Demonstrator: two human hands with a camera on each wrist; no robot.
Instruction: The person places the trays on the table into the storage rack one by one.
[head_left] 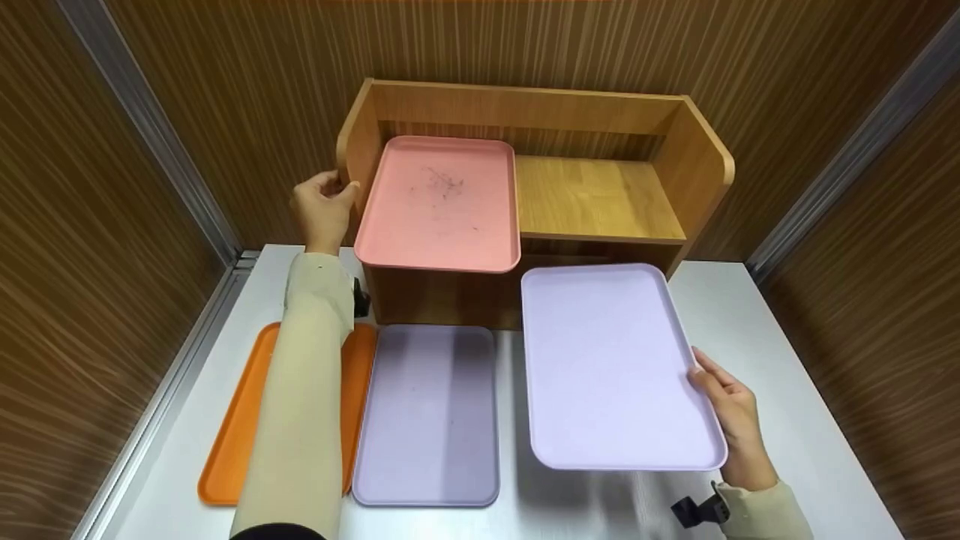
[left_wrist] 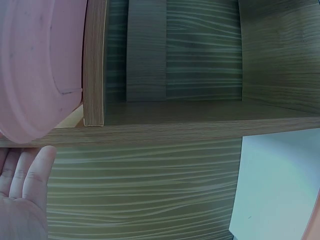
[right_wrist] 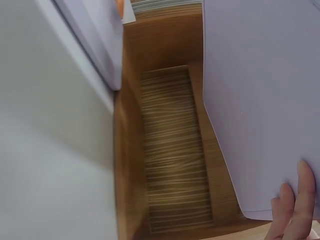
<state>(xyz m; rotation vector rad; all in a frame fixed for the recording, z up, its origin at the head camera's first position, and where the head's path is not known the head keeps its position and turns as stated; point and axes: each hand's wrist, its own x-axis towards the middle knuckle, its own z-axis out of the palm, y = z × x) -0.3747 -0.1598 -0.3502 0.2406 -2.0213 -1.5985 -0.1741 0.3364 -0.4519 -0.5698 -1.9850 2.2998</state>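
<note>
My left hand (head_left: 324,210) grips the front edge of the left side panel (head_left: 360,139) of a wooden shelf. Its fingers (left_wrist: 30,177) lie along the panel's outer face in the left wrist view. Beside it, a pink tray (head_left: 442,202) with dark marks lies on the upper board, its front end jutting out. My right hand (head_left: 735,420) holds a light purple tray (head_left: 619,367) by its right edge, thumb on top. That tray is raised over the table, in front of the shelf's right half. In the right wrist view, fingers (right_wrist: 302,200) spread against its underside.
On the white table (head_left: 780,375), an orange tray (head_left: 240,420) lies at left, partly covered by my left sleeve (head_left: 300,412). A second purple tray (head_left: 424,420) lies right of it. The upper board (head_left: 600,195) shows bare wood at right. Wood-patterned walls (head_left: 885,300) enclose the table.
</note>
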